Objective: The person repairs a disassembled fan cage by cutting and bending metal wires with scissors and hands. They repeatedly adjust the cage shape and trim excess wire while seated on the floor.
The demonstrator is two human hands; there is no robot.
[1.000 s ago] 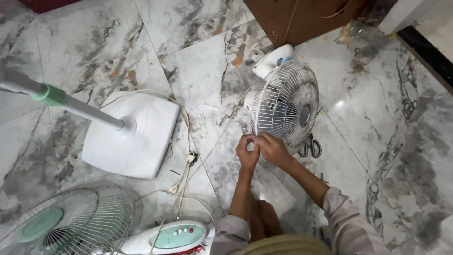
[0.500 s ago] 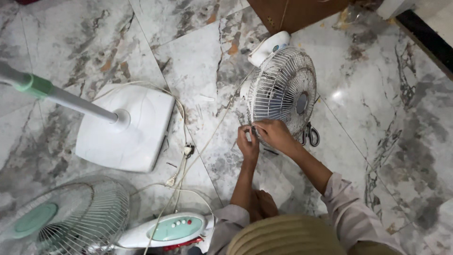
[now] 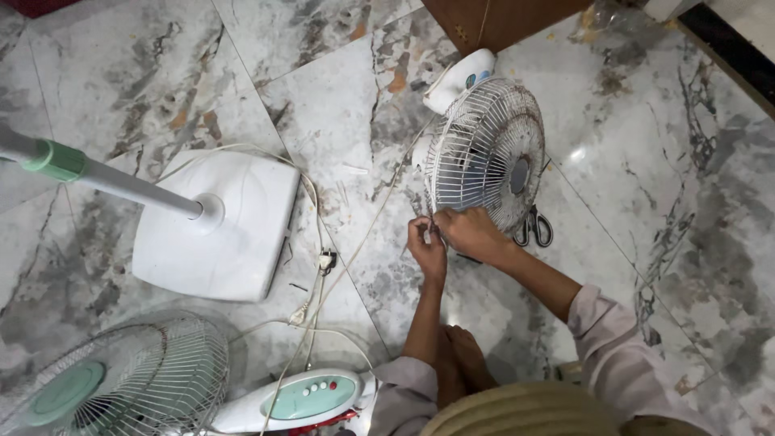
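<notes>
Taking the small white table fan (image 3: pixel 484 149) as the landmark, the scene runs from far left toward it. Well to its left and lower, a green-hubbed fan head with a wire grille (image 3: pixel 121 383) lies on the marble floor (image 3: pixel 670 161), with its white control housing (image 3: pixel 303 397) beside it. Above that, still left of the table fan, a white square pedestal base (image 3: pixel 218 226) stands with its pole (image 3: pixel 105 178) slanting out to the left edge. A white power cord and plug (image 3: pixel 323 262) lie between that base and the table fan.

The table fan itself lies with its wire guard facing up. At the guard's lower rim the left hand (image 3: pixel 426 249) sits with its fingers curled in, pinching something small at the rim; what exactly, I cannot tell. The right hand (image 3: pixel 472 234) touches it on the right, fingers closed over the rim wire. A pair of scissors (image 3: pixel 534 228) lies just right of the hands, under the guard's edge.

The step in hand looks like work on a fastening or clip at the guard's bottom edge. The next move likely calls for a steady hold on the rim by one hand while the other hand's fingertips work the small part.
</notes>
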